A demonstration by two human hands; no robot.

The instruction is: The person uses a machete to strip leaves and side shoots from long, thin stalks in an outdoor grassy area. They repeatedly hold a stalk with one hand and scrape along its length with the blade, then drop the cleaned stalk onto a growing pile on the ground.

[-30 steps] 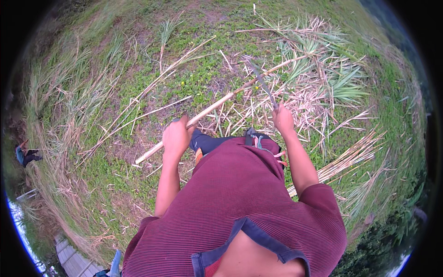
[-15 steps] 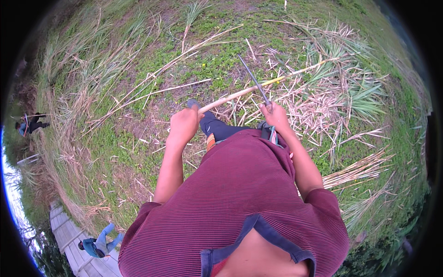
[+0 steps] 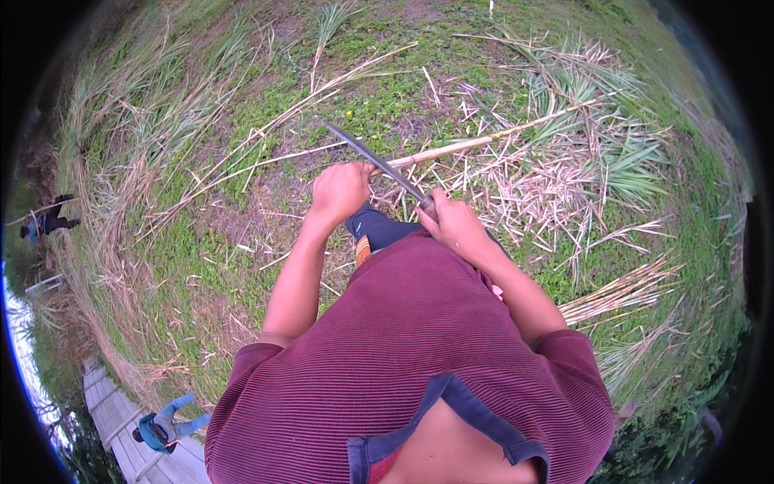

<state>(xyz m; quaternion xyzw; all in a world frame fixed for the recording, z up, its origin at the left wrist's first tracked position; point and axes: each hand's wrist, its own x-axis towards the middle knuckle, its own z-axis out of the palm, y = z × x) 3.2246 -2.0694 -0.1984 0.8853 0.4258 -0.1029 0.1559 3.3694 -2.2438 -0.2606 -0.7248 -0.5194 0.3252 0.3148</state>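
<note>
My left hand is closed around the near end of a long pale cane stalk. The stalk slants away to the far right, its thinner end lying toward the leafy heap. In my right hand is the dark handle of a machete. Its long grey blade points to the far left and crosses the stalk just beside my left fist. Whether the edge touches the stalk cannot be made out.
Pale peelings and cut green leaves lie right of my legs. A bundle of canes rests at the right. Dry stalks cover the left. Two people, one near and one farther, are at the left.
My right hand has brought the machete left and toward me, its blade swinging over the stalk near my left hand. My left hand has shifted slightly right and away, still gripping the stalk.
</note>
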